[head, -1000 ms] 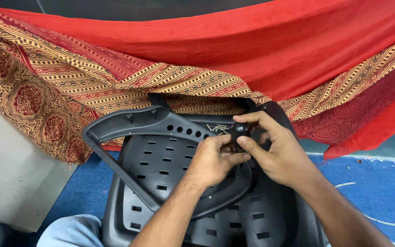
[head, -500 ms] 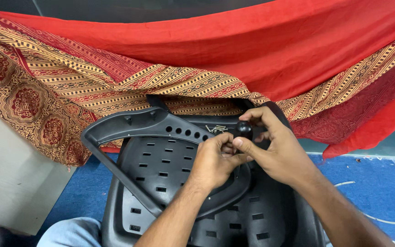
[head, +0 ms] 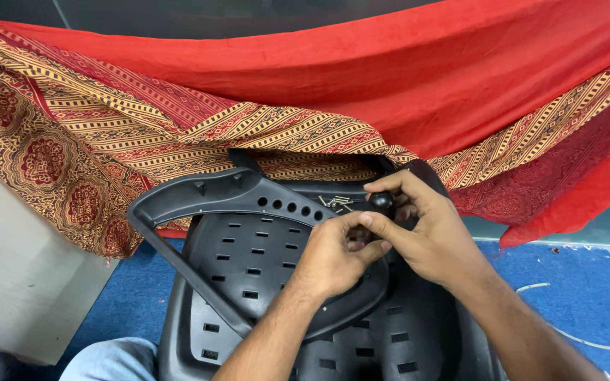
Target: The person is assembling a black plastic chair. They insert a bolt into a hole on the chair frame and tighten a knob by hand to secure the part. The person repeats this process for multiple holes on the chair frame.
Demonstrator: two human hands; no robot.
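Note:
A black plastic chair seat [head: 262, 261] with slotted holes lies in front of me, and a curved black armrest frame [head: 206, 197] rests on top of it. My right hand [head: 425, 233] pinches a small black round knob [head: 381, 202] at the frame's right end. My left hand [head: 333, 254] is closed just below it, fingertips pressed against the same spot. Several small metal screws [head: 337, 202] lie on the frame just left of the knob.
A red cloth [head: 390, 77] and a patterned orange-and-maroon cloth [head: 72, 141] drape across the back. Blue carpet [head: 573, 282] covers the floor on the right. A grey panel [head: 15, 282] stands at the left. My knee in light jeans [head: 107, 360] shows at the bottom.
Both hands stay on the knob with only small finger shifts. The view has barely moved.

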